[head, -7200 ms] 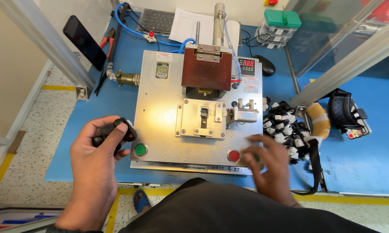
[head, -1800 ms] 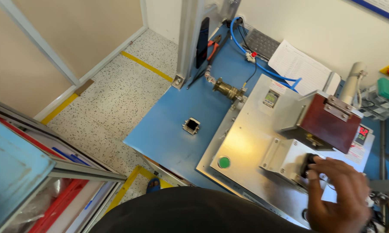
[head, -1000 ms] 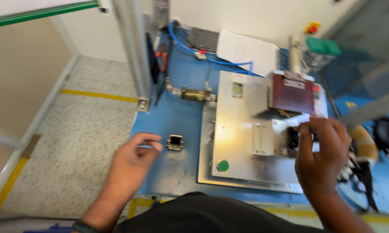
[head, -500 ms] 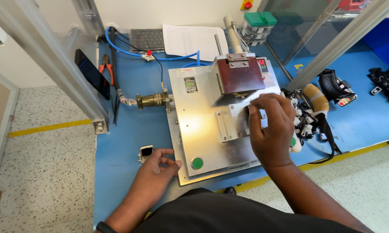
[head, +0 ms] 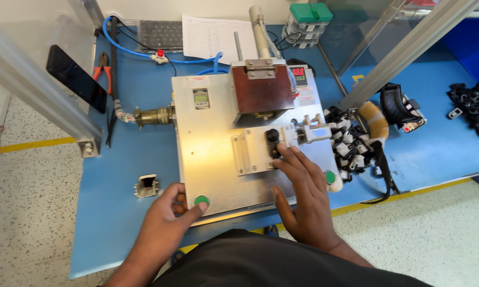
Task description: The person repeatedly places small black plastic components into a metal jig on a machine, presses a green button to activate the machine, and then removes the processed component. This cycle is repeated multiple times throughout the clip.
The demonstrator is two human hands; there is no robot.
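A metal press fixture (head: 213, 149) with a brown block head (head: 262, 93) stands on the blue table (head: 117, 212). My left hand (head: 165, 223) rests at the plate's front edge, a fingertip touching the left green button (head: 200, 201); it holds nothing. My right hand (head: 303, 196) lies flat on the plate with fingers spread, their tips at the small nest holding a black part (head: 273, 137). The right green button (head: 330, 177) sits just beside that hand.
A small grey housing (head: 146, 185) lies on the table left of the plate. Black and white parts (head: 351, 141) are heaped to the right, with more black parts (head: 476, 98) far right. A phone (head: 76, 78), pliers (head: 104, 64), a keyboard (head: 162, 34) and paper (head: 218, 37) are at the back.
My left hand left the small grey housing and came to the left green button. My right hand dropped from the nest onto the plate near the right button. The view swung back over the fixture.
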